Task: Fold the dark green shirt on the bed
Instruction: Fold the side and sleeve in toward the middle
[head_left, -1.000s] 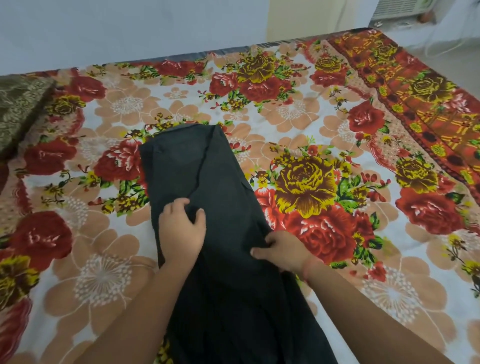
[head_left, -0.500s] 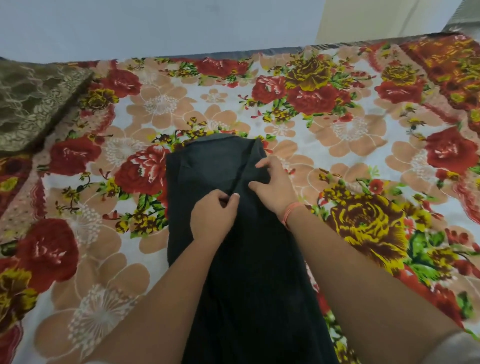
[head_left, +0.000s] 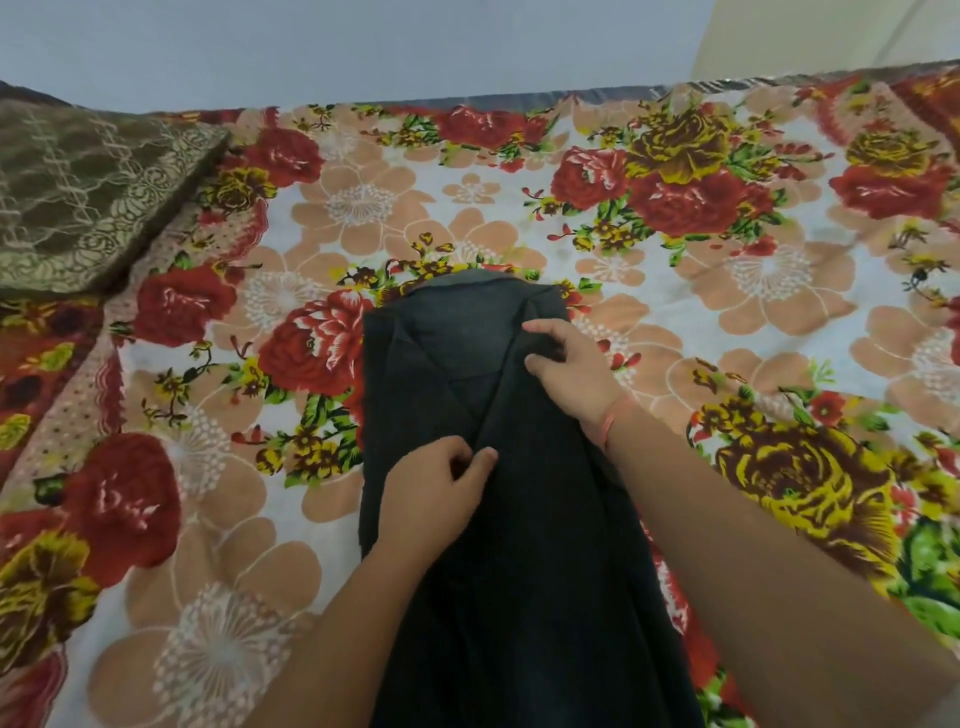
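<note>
Nearest, the dark green shirt lies lengthwise as a long narrow strip on the flowered bedspread, its lower end running out of view at the bottom edge. On its middle sits the left hand, thumb and curled fingers pinching a fold of the cloth. Just beyond, the right hand, an orange thread round its wrist, grips the shirt's right edge near the top end. Farther off on the left lies a brown lace-patterned cloth, with a pale wall behind the bed.
</note>
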